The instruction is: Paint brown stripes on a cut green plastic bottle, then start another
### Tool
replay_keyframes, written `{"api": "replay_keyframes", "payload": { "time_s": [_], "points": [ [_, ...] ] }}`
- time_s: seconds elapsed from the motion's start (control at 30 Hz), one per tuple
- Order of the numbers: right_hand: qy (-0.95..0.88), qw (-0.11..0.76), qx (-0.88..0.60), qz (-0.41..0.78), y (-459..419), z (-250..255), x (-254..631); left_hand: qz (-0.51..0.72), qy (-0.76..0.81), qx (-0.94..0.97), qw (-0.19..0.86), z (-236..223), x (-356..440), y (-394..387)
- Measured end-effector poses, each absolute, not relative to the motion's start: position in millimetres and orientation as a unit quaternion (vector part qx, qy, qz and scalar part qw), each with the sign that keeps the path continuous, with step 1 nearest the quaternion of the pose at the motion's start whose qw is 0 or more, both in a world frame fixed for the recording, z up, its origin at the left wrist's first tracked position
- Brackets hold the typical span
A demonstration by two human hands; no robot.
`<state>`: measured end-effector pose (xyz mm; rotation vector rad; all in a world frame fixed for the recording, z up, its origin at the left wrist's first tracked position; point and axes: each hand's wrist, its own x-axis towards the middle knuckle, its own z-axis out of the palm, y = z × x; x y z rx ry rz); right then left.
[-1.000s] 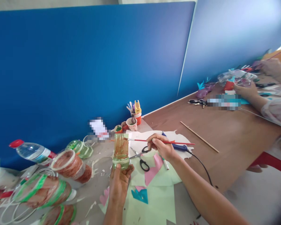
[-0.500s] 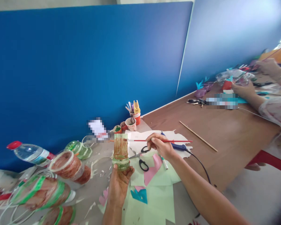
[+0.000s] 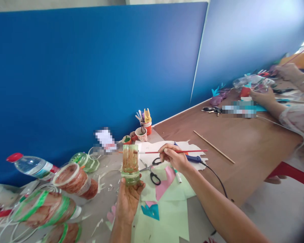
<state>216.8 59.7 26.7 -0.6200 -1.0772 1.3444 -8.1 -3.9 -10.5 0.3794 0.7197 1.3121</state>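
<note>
Closed around the base of a greenish clear plastic cup, my left hand holds it upright above the table. Streaks of brown paint cover the cup's side. A thin red paintbrush is pinched in my right hand, and its bristles meet the cup's right side. Beneath my hands lie black-handled scissors, pale green paper, pink paper and a blue paper piece. A blue glue gun with a black cord rests behind my right wrist.
On the left stand a red-capped water bottle and brown-painted containers. Small paint cups sit by the blue partition. A wooden stick lies on the brown board. Another person's hands work at far right.
The brush tip has shifted very slightly down along the cup's side. Both hands keep nearly the same place and grip.
</note>
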Motion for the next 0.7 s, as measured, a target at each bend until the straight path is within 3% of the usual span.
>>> {"api": "replay_keyframes", "payload": {
  "time_s": [0.3,0.7],
  "points": [
    [-0.474,0.585,-0.263,0.603,59,27,216,0.603,0.354,0.121,0.704,5,1,-6],
    [-0.446,0.615,-0.262,0.595,59,29,216,0.569,0.374,0.093,0.726,16,2,-8]
  ]
}}
